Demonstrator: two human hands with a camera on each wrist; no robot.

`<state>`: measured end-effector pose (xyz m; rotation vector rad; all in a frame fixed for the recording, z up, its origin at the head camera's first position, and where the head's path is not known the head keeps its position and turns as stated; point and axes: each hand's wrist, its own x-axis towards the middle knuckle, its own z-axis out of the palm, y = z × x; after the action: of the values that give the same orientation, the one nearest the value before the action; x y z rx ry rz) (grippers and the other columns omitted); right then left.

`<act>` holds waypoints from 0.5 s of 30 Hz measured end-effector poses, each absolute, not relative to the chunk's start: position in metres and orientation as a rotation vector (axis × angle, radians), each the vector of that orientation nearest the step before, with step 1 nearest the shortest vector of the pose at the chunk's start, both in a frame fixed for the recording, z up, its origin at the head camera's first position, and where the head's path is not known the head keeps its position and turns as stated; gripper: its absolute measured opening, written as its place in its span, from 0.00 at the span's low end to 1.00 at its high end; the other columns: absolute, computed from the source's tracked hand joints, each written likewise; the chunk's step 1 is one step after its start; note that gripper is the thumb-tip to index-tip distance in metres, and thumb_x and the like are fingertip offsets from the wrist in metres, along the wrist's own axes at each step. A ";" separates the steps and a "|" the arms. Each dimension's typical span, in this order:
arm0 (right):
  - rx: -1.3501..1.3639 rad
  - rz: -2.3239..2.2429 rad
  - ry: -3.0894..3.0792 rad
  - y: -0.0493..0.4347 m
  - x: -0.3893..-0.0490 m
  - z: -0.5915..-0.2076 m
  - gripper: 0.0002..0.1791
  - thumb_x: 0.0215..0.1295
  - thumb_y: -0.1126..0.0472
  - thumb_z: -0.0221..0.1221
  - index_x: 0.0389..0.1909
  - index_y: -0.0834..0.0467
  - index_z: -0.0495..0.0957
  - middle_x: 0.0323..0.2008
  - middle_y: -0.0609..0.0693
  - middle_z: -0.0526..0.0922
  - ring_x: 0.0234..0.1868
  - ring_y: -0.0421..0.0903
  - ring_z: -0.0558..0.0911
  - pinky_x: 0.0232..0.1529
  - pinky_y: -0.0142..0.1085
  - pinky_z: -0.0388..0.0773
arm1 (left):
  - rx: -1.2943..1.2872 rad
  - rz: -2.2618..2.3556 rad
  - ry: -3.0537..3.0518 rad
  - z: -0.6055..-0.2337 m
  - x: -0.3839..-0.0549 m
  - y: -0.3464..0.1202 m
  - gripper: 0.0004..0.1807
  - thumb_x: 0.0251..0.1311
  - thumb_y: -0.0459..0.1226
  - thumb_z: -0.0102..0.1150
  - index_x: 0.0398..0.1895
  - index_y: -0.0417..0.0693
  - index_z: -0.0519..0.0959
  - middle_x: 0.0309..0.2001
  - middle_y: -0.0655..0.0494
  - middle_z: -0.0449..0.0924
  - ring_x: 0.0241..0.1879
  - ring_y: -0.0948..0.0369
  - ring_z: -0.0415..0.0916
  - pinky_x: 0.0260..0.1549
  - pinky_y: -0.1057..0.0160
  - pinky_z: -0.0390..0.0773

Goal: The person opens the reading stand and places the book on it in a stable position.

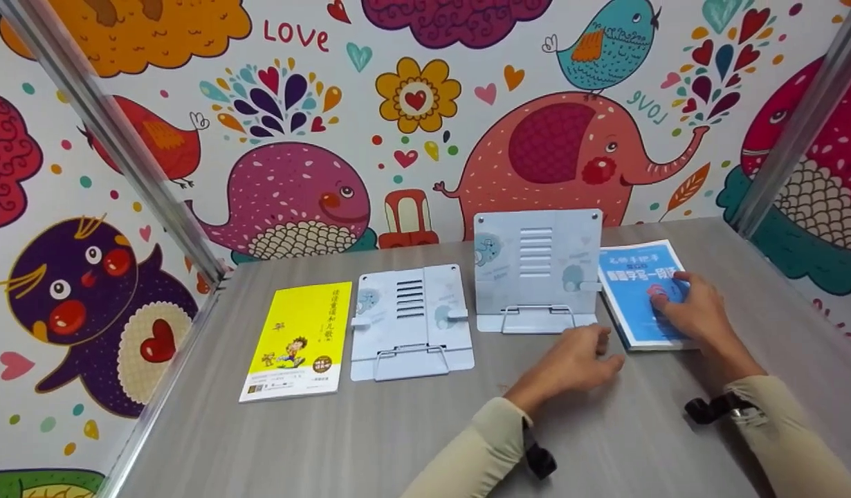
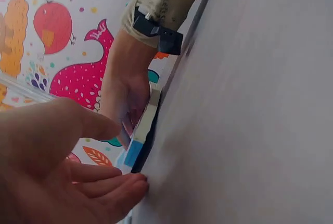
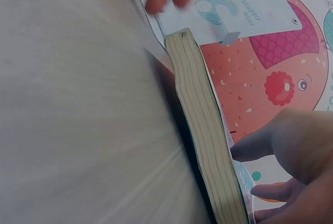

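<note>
A blue-covered book (image 1: 643,280) lies at the right of the table, its page edges (image 3: 200,114) facing the right wrist camera. My right hand (image 1: 695,315) grips it by the right side, thumb on the cover and index finger at the edge. The other fingers are partly hidden. My left hand (image 1: 571,366) is held just left of the book's near corner, fingers loosely extended with nothing in them. Behind the left hand stands a raised white book stand (image 1: 536,259) with a wire front rest. A second white book stand (image 1: 412,311) leans lower to its left.
A yellow book (image 1: 301,339) lies left of the stands. A wall (image 1: 412,41) with cartoon animals rises behind the grey table (image 1: 315,443). Metal posts (image 1: 799,131) stand at both back corners.
</note>
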<state>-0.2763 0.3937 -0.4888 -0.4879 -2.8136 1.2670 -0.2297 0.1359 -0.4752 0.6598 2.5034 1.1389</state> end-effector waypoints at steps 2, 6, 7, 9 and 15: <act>-0.484 1.231 -2.814 0.393 -0.276 -0.489 0.46 0.83 0.48 0.57 0.85 0.69 0.47 0.82 0.79 0.46 0.79 0.78 0.51 0.79 0.75 0.51 | 0.664 1.200 2.505 -0.479 -0.234 0.147 0.27 0.73 0.43 0.68 0.72 0.48 0.78 0.49 0.59 0.85 0.39 0.70 0.76 0.41 0.70 0.82; -0.471 1.134 -2.833 0.385 -0.274 -0.491 0.44 0.82 0.49 0.57 0.83 0.72 0.50 0.78 0.80 0.53 0.75 0.78 0.54 0.76 0.75 0.58 | 0.691 1.295 2.542 -0.488 -0.238 0.157 0.24 0.73 0.39 0.67 0.69 0.45 0.80 0.42 0.59 0.82 0.31 0.71 0.72 0.26 0.72 0.71; -0.466 1.106 -2.840 0.383 -0.273 -0.490 0.44 0.82 0.49 0.57 0.82 0.73 0.51 0.77 0.81 0.54 0.74 0.78 0.55 0.75 0.75 0.59 | 0.684 1.320 2.542 -0.489 -0.239 0.158 0.23 0.73 0.39 0.67 0.69 0.45 0.80 0.44 0.59 0.83 0.33 0.73 0.74 0.28 0.74 0.73; -0.462 1.054 -2.858 0.382 -0.271 -0.489 0.45 0.82 0.47 0.57 0.81 0.74 0.51 0.75 0.82 0.55 0.71 0.78 0.56 0.72 0.75 0.61 | 0.656 1.384 2.531 -0.492 -0.240 0.160 0.21 0.73 0.38 0.67 0.66 0.45 0.82 0.47 0.59 0.87 0.36 0.75 0.77 0.34 0.76 0.78; -0.496 0.960 -2.911 0.380 -0.265 -0.486 0.50 0.81 0.41 0.55 0.81 0.76 0.49 0.73 0.84 0.55 0.68 0.79 0.57 0.66 0.76 0.64 | 0.542 1.542 2.469 -0.497 -0.243 0.162 0.20 0.71 0.38 0.70 0.64 0.46 0.83 0.43 0.63 0.88 0.38 0.76 0.81 0.41 0.76 0.82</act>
<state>-0.2647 0.3800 -0.4856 -0.4962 -2.9107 0.9599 -0.2435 0.1619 -0.4965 0.5421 2.4690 1.5425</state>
